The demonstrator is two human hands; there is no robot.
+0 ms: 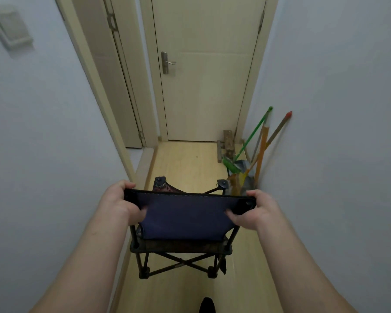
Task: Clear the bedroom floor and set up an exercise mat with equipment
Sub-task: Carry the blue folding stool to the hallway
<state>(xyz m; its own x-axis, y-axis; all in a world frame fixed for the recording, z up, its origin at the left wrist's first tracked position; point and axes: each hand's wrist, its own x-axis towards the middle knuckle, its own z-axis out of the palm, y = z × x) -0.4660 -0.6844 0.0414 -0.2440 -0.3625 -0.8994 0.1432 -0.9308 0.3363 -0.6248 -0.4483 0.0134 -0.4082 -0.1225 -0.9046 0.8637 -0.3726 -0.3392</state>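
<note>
Fingers [128,185] curl over the top edge of the folding chair [185,213]. My left hand [120,204] grips the backrest's left corner and my right hand [257,208] grips its right corner. Both thumbs press the near face of the dark blue cloth, and both forearms reach forward and down. The chair is in the middle of the corridor floor [185,159], just in front of me; I cannot tell whether its feet touch the boards. Its backrest runs crosswise, left to right, and the seat faces away from me toward the door [203,75] at the far end. The left wall [43,132] is close to the chair's left legs; the right wall [336,109] is a little farther off. Several brooms [261,143] lean in the far right corner, and open floor runs from the chair to the door.
</note>
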